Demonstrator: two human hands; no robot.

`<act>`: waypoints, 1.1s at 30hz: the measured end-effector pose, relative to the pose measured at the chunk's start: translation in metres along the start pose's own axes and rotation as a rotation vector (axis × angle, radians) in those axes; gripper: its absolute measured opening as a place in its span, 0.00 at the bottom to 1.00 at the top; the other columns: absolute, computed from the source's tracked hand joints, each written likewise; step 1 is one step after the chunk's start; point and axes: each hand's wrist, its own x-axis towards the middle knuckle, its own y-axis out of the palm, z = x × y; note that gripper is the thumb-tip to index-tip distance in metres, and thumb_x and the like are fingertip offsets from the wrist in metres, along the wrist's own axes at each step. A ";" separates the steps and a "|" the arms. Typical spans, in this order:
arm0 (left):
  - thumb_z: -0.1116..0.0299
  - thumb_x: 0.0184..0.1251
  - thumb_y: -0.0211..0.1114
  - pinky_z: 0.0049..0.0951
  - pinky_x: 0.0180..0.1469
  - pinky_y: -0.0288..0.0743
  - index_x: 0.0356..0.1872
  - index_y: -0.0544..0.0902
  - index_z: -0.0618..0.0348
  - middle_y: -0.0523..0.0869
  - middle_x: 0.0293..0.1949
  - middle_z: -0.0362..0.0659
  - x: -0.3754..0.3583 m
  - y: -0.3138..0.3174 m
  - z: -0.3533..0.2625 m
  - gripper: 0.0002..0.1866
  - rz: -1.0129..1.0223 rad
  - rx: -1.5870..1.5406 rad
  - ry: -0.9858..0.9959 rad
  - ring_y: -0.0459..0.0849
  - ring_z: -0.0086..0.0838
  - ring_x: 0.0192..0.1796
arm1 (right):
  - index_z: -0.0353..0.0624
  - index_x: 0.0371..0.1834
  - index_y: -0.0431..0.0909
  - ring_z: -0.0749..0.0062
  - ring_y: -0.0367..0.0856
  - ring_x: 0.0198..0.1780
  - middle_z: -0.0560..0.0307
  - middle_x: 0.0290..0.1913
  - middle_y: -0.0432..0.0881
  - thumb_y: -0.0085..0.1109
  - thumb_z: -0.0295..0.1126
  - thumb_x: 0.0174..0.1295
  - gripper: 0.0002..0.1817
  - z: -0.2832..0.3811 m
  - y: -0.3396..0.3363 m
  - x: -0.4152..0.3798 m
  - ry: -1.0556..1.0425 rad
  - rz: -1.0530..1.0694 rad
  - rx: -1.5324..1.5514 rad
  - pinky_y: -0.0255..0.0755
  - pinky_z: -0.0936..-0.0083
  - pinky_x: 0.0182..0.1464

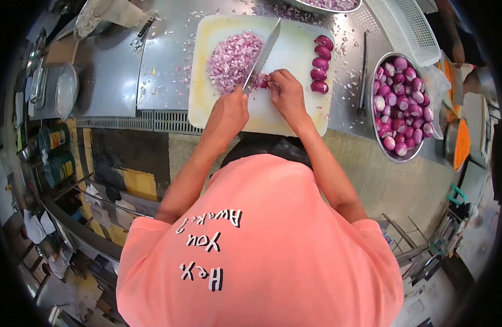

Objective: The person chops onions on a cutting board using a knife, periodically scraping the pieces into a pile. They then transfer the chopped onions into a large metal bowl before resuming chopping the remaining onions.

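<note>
My left hand (230, 113) is closed round the handle of a kitchen knife (265, 52), whose blade points up and away across the white cutting board (294, 41). Beside the blade, my right hand (288, 97) pinches a partly cut red onion (264, 82) against the board. A heap of chopped onion (234, 61) lies left of the knife. Along the board's right side several peeled onion halves (319, 73) sit in a row. My fingers partly hide the knife handle and the piece being held.
Right of the board stands a metal bowl of peeled red onions (401, 103), with a long dark tool (364, 71) between. Behind are a bowl of chopped onion (332, 4) and a white plastic basket (406, 30). Another person's arm (452, 35) shows at far right.
</note>
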 end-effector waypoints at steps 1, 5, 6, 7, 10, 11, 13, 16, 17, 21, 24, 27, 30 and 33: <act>0.71 0.71 0.55 0.56 0.36 0.71 0.39 0.75 0.70 0.80 0.25 0.66 0.004 0.009 0.005 0.09 -0.030 -0.008 0.055 0.81 0.63 0.34 | 0.37 0.34 0.78 0.47 0.78 0.39 0.47 0.35 0.78 0.58 0.18 0.54 0.05 -0.001 0.001 -0.003 0.004 0.005 -0.001 0.73 0.57 0.40; 0.75 0.68 0.56 0.55 0.33 0.72 0.38 0.75 0.71 0.79 0.22 0.67 -0.001 -0.012 -0.006 0.07 -0.034 0.022 0.146 0.82 0.63 0.31 | 0.38 0.36 0.78 0.47 0.79 0.39 0.47 0.36 0.78 0.58 0.18 0.55 0.07 0.001 0.007 0.001 -0.011 -0.002 -0.028 0.74 0.57 0.41; 0.75 0.68 0.56 0.55 0.33 0.72 0.38 0.75 0.71 0.79 0.22 0.67 -0.004 -0.011 -0.006 0.07 -0.032 0.026 0.149 0.82 0.63 0.31 | 0.38 0.37 0.78 0.46 0.79 0.39 0.47 0.37 0.78 0.58 0.18 0.55 0.07 0.002 0.007 0.003 -0.014 -0.006 -0.027 0.74 0.57 0.41; 0.75 0.68 0.55 0.56 0.32 0.72 0.38 0.76 0.71 0.79 0.23 0.67 -0.008 -0.009 -0.004 0.07 -0.018 0.041 0.155 0.82 0.63 0.31 | 0.38 0.37 0.78 0.46 0.79 0.39 0.47 0.37 0.78 0.58 0.18 0.55 0.07 0.003 0.007 0.005 -0.011 -0.013 -0.023 0.74 0.57 0.41; 0.75 0.68 0.55 0.56 0.33 0.73 0.38 0.76 0.72 0.80 0.23 0.66 -0.001 0.010 0.011 0.07 -0.011 0.082 0.189 0.82 0.62 0.31 | 0.38 0.37 0.78 0.46 0.79 0.40 0.47 0.37 0.78 0.57 0.18 0.55 0.07 0.004 0.009 -0.001 0.025 0.003 -0.023 0.74 0.57 0.41; 0.75 0.68 0.55 0.56 0.33 0.73 0.37 0.75 0.72 0.80 0.23 0.66 0.004 0.015 0.015 0.07 -0.030 0.108 0.226 0.82 0.62 0.31 | 0.38 0.37 0.78 0.46 0.79 0.39 0.47 0.36 0.78 0.57 0.18 0.55 0.07 0.003 0.010 -0.001 0.021 -0.006 -0.014 0.74 0.57 0.41; 0.75 0.68 0.55 0.56 0.33 0.73 0.36 0.75 0.72 0.80 0.23 0.65 -0.005 -0.006 -0.004 0.07 -0.010 0.082 0.204 0.82 0.62 0.31 | 0.38 0.37 0.78 0.46 0.79 0.39 0.46 0.36 0.78 0.57 0.19 0.55 0.07 0.000 0.009 -0.001 0.020 -0.025 -0.015 0.74 0.57 0.41; 0.75 0.68 0.55 0.56 0.33 0.73 0.34 0.74 0.72 0.80 0.23 0.65 -0.010 -0.007 -0.009 0.07 0.031 0.077 0.154 0.82 0.62 0.30 | 0.37 0.36 0.77 0.45 0.79 0.39 0.46 0.36 0.78 0.57 0.18 0.55 0.06 0.002 0.012 -0.001 0.039 -0.048 -0.002 0.74 0.57 0.40; 0.75 0.68 0.54 0.55 0.33 0.73 0.34 0.74 0.72 0.81 0.23 0.65 -0.011 -0.002 -0.006 0.07 0.048 0.082 0.131 0.82 0.62 0.30 | 0.37 0.36 0.77 0.45 0.79 0.38 0.46 0.36 0.78 0.57 0.18 0.55 0.06 0.002 0.011 -0.001 0.034 -0.052 0.006 0.74 0.57 0.40; 0.74 0.69 0.54 0.55 0.33 0.74 0.37 0.74 0.72 0.81 0.24 0.65 0.004 0.007 0.001 0.08 0.002 0.079 0.224 0.82 0.62 0.31 | 0.37 0.35 0.77 0.45 0.79 0.37 0.46 0.35 0.78 0.57 0.18 0.55 0.06 0.002 0.009 -0.002 0.030 -0.044 0.010 0.73 0.57 0.39; 0.74 0.69 0.54 0.55 0.33 0.74 0.37 0.75 0.71 0.81 0.24 0.65 -0.007 -0.006 -0.010 0.08 0.039 0.078 0.132 0.82 0.61 0.31 | 0.37 0.34 0.77 0.45 0.79 0.37 0.46 0.35 0.77 0.57 0.18 0.55 0.05 0.000 0.010 -0.004 0.041 -0.047 0.025 0.73 0.57 0.39; 0.74 0.69 0.55 0.55 0.33 0.74 0.36 0.76 0.71 0.81 0.23 0.66 -0.003 0.011 -0.005 0.08 0.040 0.059 0.104 0.83 0.61 0.31 | 0.37 0.34 0.77 0.46 0.79 0.37 0.46 0.35 0.78 0.57 0.17 0.54 0.06 -0.001 0.012 -0.005 0.014 -0.072 0.017 0.74 0.57 0.39; 0.70 0.72 0.55 0.56 0.35 0.71 0.43 0.76 0.70 0.80 0.26 0.66 0.006 0.006 -0.004 0.10 0.022 0.012 0.114 0.81 0.63 0.35 | 0.36 0.35 0.78 0.46 0.80 0.38 0.45 0.35 0.79 0.57 0.16 0.54 0.07 0.000 0.008 -0.003 -0.006 -0.051 0.037 0.75 0.58 0.40; 0.70 0.73 0.55 0.56 0.35 0.71 0.44 0.76 0.70 0.80 0.26 0.66 -0.002 -0.004 -0.003 0.11 0.020 -0.003 0.063 0.80 0.64 0.34 | 0.36 0.34 0.79 0.46 0.80 0.39 0.45 0.36 0.79 0.57 0.16 0.54 0.07 0.002 0.007 -0.005 -0.043 -0.078 -0.007 0.75 0.59 0.40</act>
